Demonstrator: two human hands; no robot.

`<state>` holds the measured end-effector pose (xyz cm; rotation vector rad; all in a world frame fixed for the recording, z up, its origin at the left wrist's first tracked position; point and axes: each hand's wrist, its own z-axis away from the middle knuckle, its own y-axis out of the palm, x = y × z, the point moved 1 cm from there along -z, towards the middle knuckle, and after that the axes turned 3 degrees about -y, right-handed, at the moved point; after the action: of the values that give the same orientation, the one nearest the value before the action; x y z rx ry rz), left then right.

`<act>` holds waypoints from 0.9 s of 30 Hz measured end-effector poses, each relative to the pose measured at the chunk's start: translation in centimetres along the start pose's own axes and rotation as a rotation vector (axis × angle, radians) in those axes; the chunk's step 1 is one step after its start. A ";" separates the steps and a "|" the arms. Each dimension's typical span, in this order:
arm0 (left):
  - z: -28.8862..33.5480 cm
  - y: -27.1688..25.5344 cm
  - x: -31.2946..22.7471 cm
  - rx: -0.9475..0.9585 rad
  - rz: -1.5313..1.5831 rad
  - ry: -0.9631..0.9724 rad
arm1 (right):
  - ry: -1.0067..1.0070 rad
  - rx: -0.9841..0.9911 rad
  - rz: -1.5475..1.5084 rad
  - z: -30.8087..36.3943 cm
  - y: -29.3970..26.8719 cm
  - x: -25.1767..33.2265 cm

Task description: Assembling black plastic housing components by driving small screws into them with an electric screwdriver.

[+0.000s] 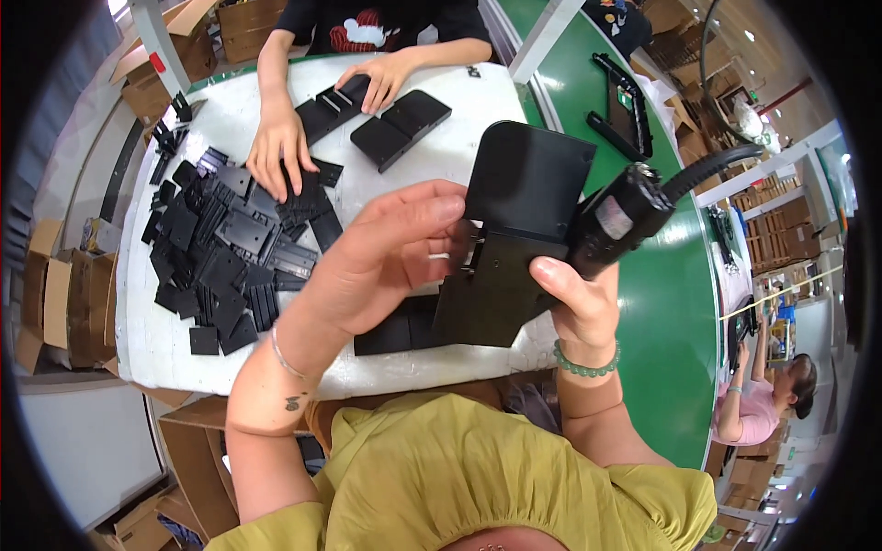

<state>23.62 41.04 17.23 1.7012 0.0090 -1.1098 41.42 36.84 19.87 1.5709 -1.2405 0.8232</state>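
My right hand (588, 303) is closed around a corded black power tool, apparently an electric screwdriver (611, 220), and its thumb presses on a black two-part plastic panel (501, 285). The panel is held up above the table, its rounded upper flap (530, 174) joined to the lower part. At the joint on its left edge, my left hand (390, 248) has its fingers curled in. A small blurred dark piece shows by those fingertips; I cannot make out what it is. Below the panel, a flat black piece (395, 331) rests on the table, partly covered.
A heap of black plastic parts (225, 239) covers the left of the white table (276, 354). Across from me a person's hands (280, 151) handle parts beside another two-part panel (401, 129). A green conveyor (666, 367) on the right carries a black frame (625, 106). Cardboard boxes (69, 298) stand left.
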 end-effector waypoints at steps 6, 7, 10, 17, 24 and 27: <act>3.3 -2.4 -1.8 -0.017 -0.349 -0.010 | -0.086 0.076 0.165 2.5 -1.5 0.3; 3.2 -1.9 -1.5 -0.254 -0.248 0.091 | -0.063 0.049 0.149 2.3 -1.3 0.3; 3.8 -1.1 0.6 -0.110 -0.671 -0.084 | -0.036 0.054 0.144 1.6 -1.7 -0.2; 5.8 -4.8 0.6 -0.365 -0.437 -0.116 | 0.308 0.050 0.198 2.0 -4.1 -0.4; 7.5 -7.6 6.1 -0.348 -0.497 -0.262 | 0.475 -0.007 0.269 5.2 -6.7 -2.4; 7.6 -6.9 6.6 -0.312 -0.115 -0.068 | 0.416 -0.149 0.258 6.0 -6.8 -2.8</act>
<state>18.95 35.15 7.64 1.3976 0.2278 -1.1835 46.94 32.39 13.57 1.0635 -1.1758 1.1281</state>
